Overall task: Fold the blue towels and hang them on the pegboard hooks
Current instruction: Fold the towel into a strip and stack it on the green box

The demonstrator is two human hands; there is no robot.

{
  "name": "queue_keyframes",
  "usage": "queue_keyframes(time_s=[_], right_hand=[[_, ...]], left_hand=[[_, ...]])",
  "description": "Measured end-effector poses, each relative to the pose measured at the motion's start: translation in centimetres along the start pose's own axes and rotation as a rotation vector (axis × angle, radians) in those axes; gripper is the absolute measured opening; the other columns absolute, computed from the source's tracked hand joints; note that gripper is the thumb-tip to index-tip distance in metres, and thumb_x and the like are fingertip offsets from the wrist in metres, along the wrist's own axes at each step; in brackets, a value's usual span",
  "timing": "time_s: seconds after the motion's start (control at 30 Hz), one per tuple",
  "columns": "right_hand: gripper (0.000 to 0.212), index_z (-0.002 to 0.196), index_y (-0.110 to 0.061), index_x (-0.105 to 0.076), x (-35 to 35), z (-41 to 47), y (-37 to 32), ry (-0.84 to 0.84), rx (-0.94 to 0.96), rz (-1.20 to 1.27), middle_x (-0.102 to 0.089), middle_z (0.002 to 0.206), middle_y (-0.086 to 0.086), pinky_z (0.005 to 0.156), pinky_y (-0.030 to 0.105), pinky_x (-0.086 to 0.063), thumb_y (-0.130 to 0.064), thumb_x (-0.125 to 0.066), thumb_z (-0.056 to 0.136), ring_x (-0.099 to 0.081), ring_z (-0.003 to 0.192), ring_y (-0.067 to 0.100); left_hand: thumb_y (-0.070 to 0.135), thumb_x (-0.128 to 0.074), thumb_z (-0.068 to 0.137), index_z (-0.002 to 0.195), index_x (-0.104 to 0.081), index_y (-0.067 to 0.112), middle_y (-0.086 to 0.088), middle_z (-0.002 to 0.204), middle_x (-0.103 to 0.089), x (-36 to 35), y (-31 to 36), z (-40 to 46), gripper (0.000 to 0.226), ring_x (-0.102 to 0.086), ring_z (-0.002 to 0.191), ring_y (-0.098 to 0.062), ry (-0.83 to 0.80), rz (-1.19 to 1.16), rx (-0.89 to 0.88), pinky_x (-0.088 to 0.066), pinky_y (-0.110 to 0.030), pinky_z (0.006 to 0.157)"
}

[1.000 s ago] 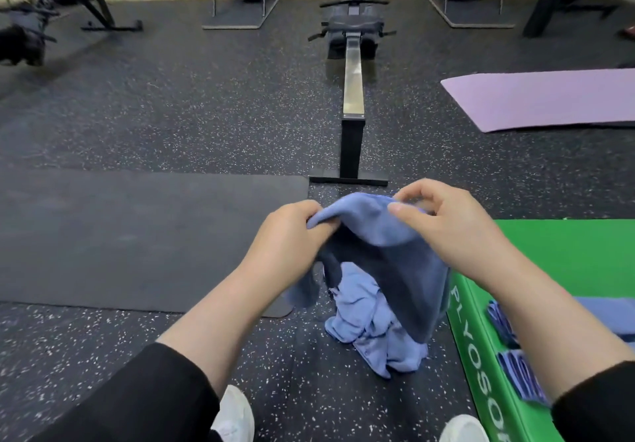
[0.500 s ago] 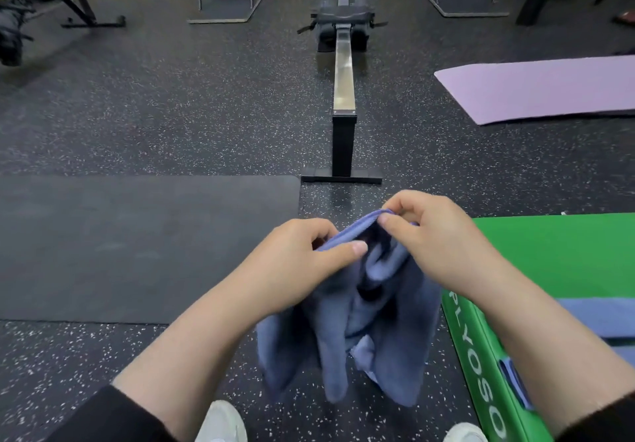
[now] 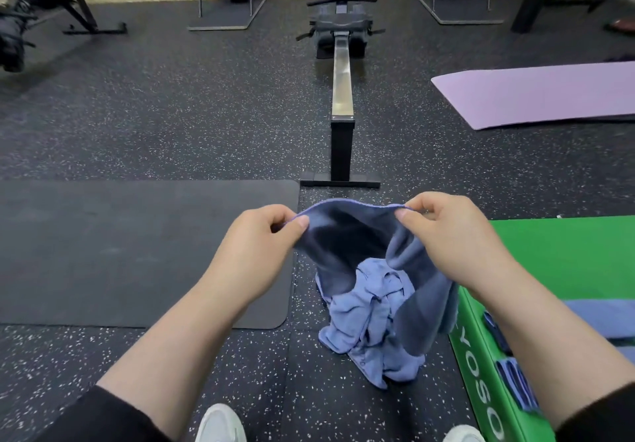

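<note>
**Two hands, one towel edge**

Two grips pinch the top hem of a dark blue towel at centre frame: my left hand and right hand, thumbs against forefingers. I judge I am spreading it to find corners; next, pull the hem taut. Counted: one held towel, one crumpled pile on the floor below, one folded towel on the green box, lower right. No pegboard shows.

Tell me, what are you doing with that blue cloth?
A person is holding up a blue towel to fold it. The left hand pinches one end of its top edge and the right hand pinches the other, so it hangs between them. More crumpled blue towels lie on the gym floor below, beside a green box.
</note>
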State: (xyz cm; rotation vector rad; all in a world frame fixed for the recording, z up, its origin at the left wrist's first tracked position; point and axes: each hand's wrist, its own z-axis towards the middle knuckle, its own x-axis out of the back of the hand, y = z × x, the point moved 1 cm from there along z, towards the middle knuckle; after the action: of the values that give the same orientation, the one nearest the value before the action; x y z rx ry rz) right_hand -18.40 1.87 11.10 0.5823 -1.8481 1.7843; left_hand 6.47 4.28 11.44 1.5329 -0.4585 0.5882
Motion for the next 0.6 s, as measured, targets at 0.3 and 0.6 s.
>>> queue_keyframes(time_s=[0.3, 0.6], right_hand=[[0.033, 0.11, -0.028, -0.07, -1.7, -1.2, -1.2, -0.259, 0.071, 0.232, -0.069, 0.076, 0.001, 0.066, 0.035, -0.037, -0.004, -0.061, 0.089, -0.048, 0.067, 0.015], [0.032, 0.106, -0.026, -0.07, -2.4, -1.8, -2.2, -0.359, 0.183, 0.213, -0.078, 0.091, -0.007, 0.089, 0.036, -0.051, 0.001, -0.064, 0.089, -0.067, 0.085, 0.012]], left_hand=[[0.033, -0.075, 0.088, 0.072, -0.063, 0.015, -0.004, 0.06, -0.06, -1.3, 1.2, -0.3, 0.027, -0.044, 0.051, -0.009, -0.007, -0.12, -0.068, -0.038, -0.024, 0.053], [0.03, -0.066, 0.096, 0.105, -0.067, 0.045, 0.014, 0.066, -0.058, -2.5, 1.4, -1.0, 0.017, -0.05, 0.059, 0.002, -0.374, 0.094, -0.195, -0.036, -0.016, 0.058]])
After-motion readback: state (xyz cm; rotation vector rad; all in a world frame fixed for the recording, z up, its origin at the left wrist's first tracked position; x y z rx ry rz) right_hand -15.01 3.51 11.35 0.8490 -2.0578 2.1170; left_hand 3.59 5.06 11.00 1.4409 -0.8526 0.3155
